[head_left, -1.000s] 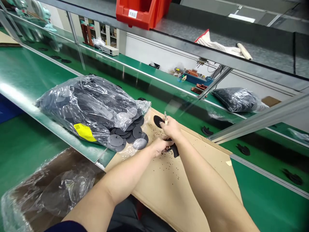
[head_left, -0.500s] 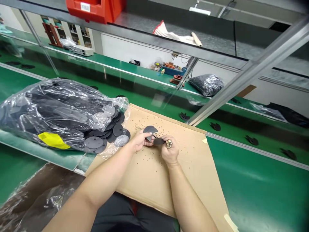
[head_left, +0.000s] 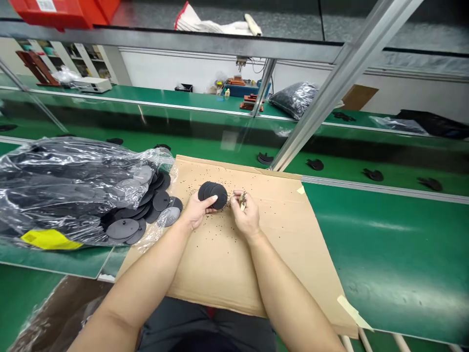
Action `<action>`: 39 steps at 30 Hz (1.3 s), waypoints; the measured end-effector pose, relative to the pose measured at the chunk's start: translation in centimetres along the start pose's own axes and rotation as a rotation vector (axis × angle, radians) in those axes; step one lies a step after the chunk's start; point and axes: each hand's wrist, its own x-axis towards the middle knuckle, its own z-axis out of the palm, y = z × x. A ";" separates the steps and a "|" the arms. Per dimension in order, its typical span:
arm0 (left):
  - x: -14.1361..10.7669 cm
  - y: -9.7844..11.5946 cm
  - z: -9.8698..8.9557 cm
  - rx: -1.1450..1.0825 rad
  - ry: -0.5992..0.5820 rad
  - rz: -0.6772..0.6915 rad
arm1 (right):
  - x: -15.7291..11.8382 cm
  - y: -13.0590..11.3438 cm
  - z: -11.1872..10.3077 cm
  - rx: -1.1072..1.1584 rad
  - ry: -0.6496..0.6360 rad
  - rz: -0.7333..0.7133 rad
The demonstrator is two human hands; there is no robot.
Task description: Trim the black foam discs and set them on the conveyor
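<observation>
Holding a small fan of black discs (head_left: pixel 213 194) over a cardboard sheet (head_left: pixel 227 274), a person's bare left hand (head_left: pixel 197 210) presses its thumb on top of them, with fingers curled beneath. At least 3 discs overlap in this grip, their round faces turned up, above the middle of the cardboard.

Just to the right, and apart from the discs, the right hand (head_left: pixel 247 215) is closed around a small brass-coloured metal tool (head_left: pixel 242 201). The tool stands up between thumb and fingers; its exact kind is too small to tell.

Many tiny black bits (head_left: pixel 227 253) are scattered over the cardboard around both hands. A strip of pale tape (head_left: pixel 353 313) lies at its near right corner.

To the left, a large clear plastic bag (head_left: pixel 73 181) full of dark discs rests on its side, with a yellow label (head_left: pixel 51 239) low on its front. Loose discs (head_left: pixel 122 229) spill from its mouth towards the cardboard.

Beyond the cardboard, on a green surface, 4 small groups of dark pieces (head_left: pixel 373 174) form a row: 1 just left of a slanting metal post (head_left: pixel 326 102), 3 to its right. Overhead, a shelf bears a red bin (head_left: pixel 69 14) and a white cloth (head_left: pixel 216 25) with a red edge.
</observation>
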 end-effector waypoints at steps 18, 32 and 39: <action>-0.8 -0.3 0.4 -0.006 -0.203 0.114 | -0.2 -0.1 0.4 0.198 -0.141 0.154; -1.2 -0.1 0.3 0.024 -0.284 0.077 | -0.3 -0.2 0.7 0.435 -0.052 0.334; -0.9 0.0 0.2 -0.007 -0.249 0.015 | -0.6 -0.8 1.2 0.349 -0.013 0.334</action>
